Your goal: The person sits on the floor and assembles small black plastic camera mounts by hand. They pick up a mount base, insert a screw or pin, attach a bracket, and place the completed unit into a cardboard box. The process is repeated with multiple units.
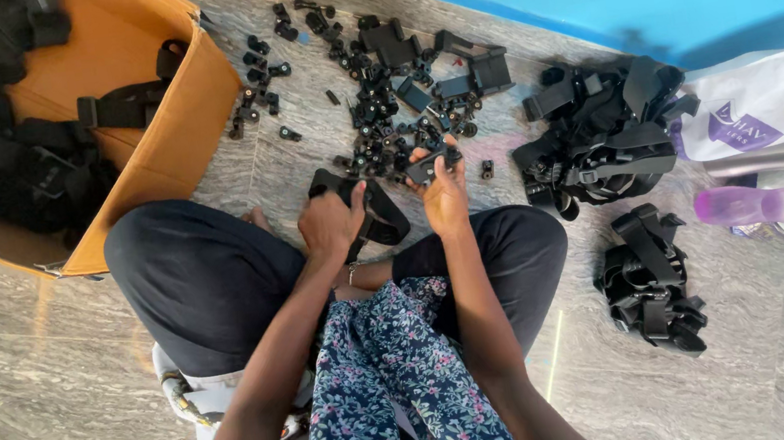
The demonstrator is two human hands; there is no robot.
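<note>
Mid-assembly: left hand (330, 220) grips a black strap (381, 213) and right hand (442, 195) pinches a black clip (432, 166) over the lap, two finished-looking strap piles (603, 137) lie right, loose black parts (376, 101) remain ahead, and the cardboard box (163, 129) holds more straps.

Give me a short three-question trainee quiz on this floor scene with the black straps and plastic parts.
1. True or false: the cardboard box lies to the person's right.
2. What does the left hand grip?
A. purple bottle
B. black strap
C. white bag
3. Which hand holds the small black plastic part?

Key: 1 false, it lies to the left. 2 B. 3 the right hand.
</note>
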